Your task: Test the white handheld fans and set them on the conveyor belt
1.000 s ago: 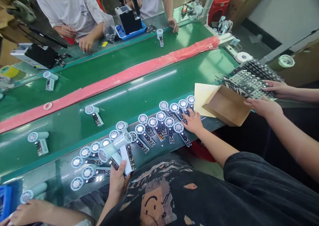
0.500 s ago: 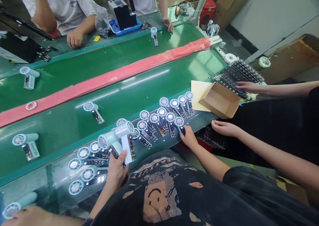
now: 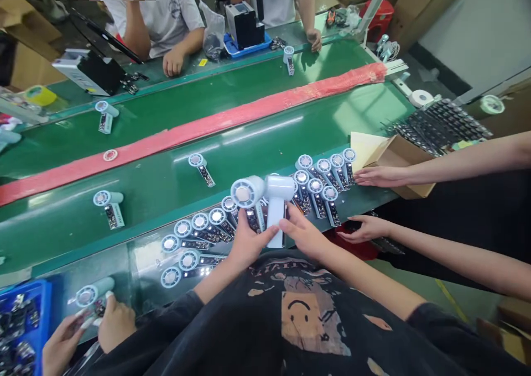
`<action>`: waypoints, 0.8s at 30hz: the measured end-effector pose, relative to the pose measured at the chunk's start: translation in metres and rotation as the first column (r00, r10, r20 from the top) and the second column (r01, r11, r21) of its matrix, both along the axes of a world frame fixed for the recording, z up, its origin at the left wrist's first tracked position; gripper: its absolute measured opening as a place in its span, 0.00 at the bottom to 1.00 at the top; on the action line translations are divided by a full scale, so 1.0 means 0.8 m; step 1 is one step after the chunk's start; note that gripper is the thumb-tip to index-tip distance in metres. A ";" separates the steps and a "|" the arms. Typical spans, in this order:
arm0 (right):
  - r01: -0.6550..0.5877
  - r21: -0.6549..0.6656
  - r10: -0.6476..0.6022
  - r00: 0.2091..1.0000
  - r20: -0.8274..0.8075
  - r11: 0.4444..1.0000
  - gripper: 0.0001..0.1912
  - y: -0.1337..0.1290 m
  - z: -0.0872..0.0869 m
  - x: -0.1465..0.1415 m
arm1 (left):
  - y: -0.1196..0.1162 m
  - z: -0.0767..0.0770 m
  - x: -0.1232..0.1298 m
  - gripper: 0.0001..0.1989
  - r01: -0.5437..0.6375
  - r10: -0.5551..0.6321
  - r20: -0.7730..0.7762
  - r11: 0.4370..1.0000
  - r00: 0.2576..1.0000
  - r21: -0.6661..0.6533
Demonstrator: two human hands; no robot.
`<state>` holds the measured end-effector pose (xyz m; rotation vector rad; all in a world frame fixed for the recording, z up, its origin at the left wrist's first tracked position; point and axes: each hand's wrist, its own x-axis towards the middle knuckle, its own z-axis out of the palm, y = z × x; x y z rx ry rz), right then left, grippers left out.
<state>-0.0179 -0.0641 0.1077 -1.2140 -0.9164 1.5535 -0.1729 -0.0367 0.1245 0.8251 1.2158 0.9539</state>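
Note:
My left hand [image 3: 248,243] is closed around a pale blue handheld fan [image 3: 244,192] whose round grille faces up and whose handle shows a bare circuit board. Right beside it is a second handheld fan [image 3: 280,188], turned so that the smooth back of its handle shows. My right hand [image 3: 305,232] grips this second fan's handle from the right, and my left thumb touches the handle too. Behind and to both sides lie more open-handled fans, such as one on the right [image 3: 329,194] and one on the left [image 3: 199,221]; my hands partly hide some of them.
A co-worker's hands [image 3: 381,177] reach in at right beside a cardboard box [image 3: 398,157]. At lower left, another person's hands [image 3: 118,320] hold a fan [image 3: 93,293] near a blue bin [image 3: 45,315]. A red strip [image 3: 249,110] divides the green belt [image 3: 257,144]; several fans lie on it.
My right hand has left a fan in the right-hand row and now grips one of the two fans my left hand held. The view has shifted left; the co-worker's upper hand moved off the boards.

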 end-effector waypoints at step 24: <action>0.377 -0.130 -0.398 0.886 -0.237 0.917 0.27 -0.005 0.063 -0.021 | 0.007 0.035 -0.026 0.14 0.122 -0.112 0.239 0.992 0.965 -0.027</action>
